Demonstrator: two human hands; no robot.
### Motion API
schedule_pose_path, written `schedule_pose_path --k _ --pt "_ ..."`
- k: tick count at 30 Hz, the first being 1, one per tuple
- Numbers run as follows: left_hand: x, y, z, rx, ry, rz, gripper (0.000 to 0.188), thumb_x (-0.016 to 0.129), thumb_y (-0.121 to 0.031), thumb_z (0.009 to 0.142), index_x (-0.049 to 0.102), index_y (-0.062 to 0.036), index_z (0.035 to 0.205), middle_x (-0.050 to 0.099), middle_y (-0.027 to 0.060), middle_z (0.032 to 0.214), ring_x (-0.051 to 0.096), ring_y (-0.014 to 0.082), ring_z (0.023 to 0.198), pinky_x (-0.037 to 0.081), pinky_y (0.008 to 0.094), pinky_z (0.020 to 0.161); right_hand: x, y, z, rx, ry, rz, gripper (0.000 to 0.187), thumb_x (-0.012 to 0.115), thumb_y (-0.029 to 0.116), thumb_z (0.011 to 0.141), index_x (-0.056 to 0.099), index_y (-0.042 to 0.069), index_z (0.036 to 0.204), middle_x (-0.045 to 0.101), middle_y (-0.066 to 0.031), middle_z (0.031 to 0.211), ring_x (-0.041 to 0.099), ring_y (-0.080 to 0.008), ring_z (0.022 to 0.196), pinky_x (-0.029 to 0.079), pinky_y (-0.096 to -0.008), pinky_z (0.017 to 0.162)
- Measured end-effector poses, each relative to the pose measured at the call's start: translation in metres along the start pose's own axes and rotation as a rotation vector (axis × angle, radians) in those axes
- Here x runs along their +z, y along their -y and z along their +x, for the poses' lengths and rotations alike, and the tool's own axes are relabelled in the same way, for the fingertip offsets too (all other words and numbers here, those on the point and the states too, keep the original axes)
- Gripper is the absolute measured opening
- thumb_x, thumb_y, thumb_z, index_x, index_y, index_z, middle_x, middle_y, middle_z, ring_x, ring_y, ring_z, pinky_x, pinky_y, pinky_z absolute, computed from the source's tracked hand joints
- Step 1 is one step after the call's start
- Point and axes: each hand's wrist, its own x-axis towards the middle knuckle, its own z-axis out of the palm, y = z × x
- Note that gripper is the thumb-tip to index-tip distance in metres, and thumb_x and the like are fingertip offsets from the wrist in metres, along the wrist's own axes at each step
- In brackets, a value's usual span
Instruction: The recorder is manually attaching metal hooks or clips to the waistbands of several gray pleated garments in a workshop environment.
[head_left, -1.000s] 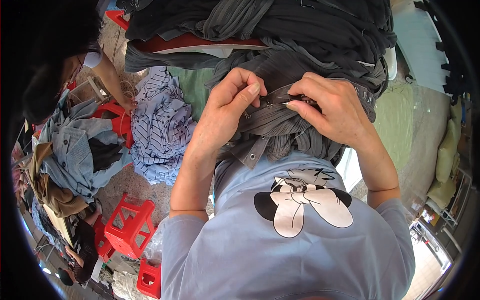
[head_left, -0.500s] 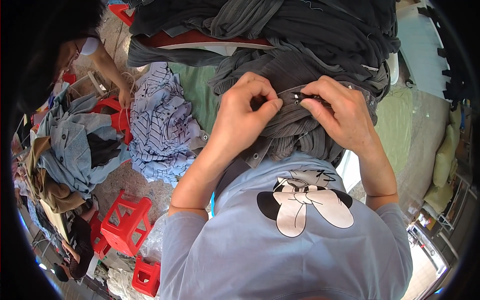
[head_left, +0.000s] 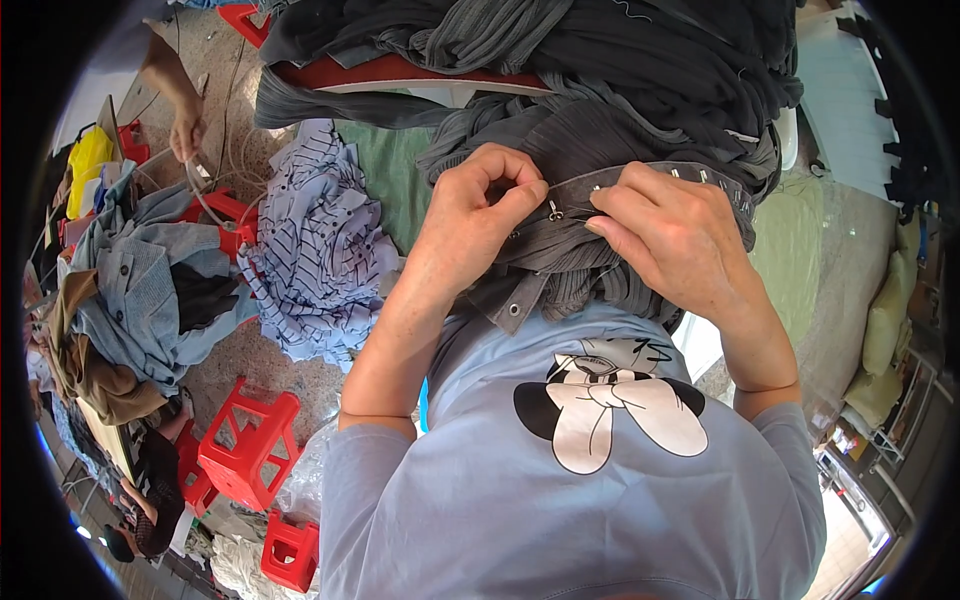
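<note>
A dark grey crinkled garment (head_left: 560, 255) lies bunched in front of my body. Small metal fittings (head_left: 555, 211) line its flat waistband (head_left: 640, 170), some of them to the right of my hands. My left hand (head_left: 485, 215) pinches the edge of that band between thumb and fingers. Close by on the right, my right hand (head_left: 665, 225) rests over the band with its fingers curled. Whatever lies inside its grip is hidden. A corner tab with a metal eyelet (head_left: 513, 309) hangs below my left hand.
More dark garments (head_left: 640, 60) are heaped beyond my hands. Left lie a blue striped cloth pile (head_left: 325, 240) and light-blue clothes (head_left: 140, 290). Red stools (head_left: 250, 440) stand at lower left. A co-worker's hand (head_left: 187, 130) holds a looped cord at upper left.
My left hand has shifted slightly left along the band, and a metal fitting now shows between my hands. The dark piece earlier between my right fingers is out of sight. The co-worker's hand moved left.
</note>
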Motion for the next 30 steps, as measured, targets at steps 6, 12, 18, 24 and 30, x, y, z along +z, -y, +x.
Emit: schedule_pose_path --k 6,12,18,24,30 --pt "-0.002 0.003 0.002 0.041 0.038 0.092 0.012 0.070 -0.008 0.090 0.067 0.0030 0.089 0.062 0.0035 0.100 0.057 0.0097 0.087 0.046 0.0246 0.076 0.004 0.015 -0.010 0.039 -0.050 -0.023 0.018 0.079 0.012 0.082 0.065 0.002 0.090 0.055 -0.0067 0.089 0.065 -0.0215 0.067 0.052 -0.0347 0.057" --pt "-0.002 0.003 -0.001 0.008 0.042 0.125 0.011 0.068 -0.007 0.090 0.065 0.0027 0.086 0.062 0.0029 0.102 0.055 0.0106 0.093 0.042 0.0235 0.082 0.018 0.021 -0.014 0.095 -0.117 -0.024 0.019 0.079 0.010 0.082 0.070 -0.001 0.096 0.059 -0.0074 0.092 0.066 -0.0218 0.066 0.053 -0.0338 0.057" --pt "-0.002 0.003 0.000 0.055 0.033 0.144 0.011 0.070 -0.008 0.088 0.066 0.0025 0.087 0.062 0.0039 0.099 0.057 0.0104 0.085 0.045 0.0255 0.074 0.023 0.020 -0.014 0.101 -0.119 -0.041 0.017 0.078 0.011 0.084 0.070 0.001 0.095 0.060 -0.0066 0.093 0.067 -0.0219 0.067 0.054 -0.0338 0.057" --pt "-0.003 0.002 -0.001 0.015 0.051 0.138 0.010 0.068 -0.006 0.089 0.065 0.0020 0.086 0.062 0.0030 0.102 0.055 0.0112 0.093 0.041 0.0242 0.084 0.026 0.017 -0.010 0.105 -0.125 0.027 0.016 0.078 0.011 0.084 0.070 0.001 0.094 0.062 -0.0070 0.093 0.067 -0.0227 0.067 0.054 -0.0341 0.058" --pt "-0.002 0.003 0.000 0.026 0.058 0.131 0.010 0.068 -0.007 0.089 0.064 0.0018 0.085 0.062 0.0029 0.102 0.055 0.0111 0.093 0.041 0.0243 0.084 0.027 0.015 -0.010 0.117 -0.100 0.027 0.014 0.077 0.011 0.085 0.070 0.002 0.092 0.063 -0.0071 0.093 0.068 -0.0239 0.067 0.054 -0.0348 0.058"
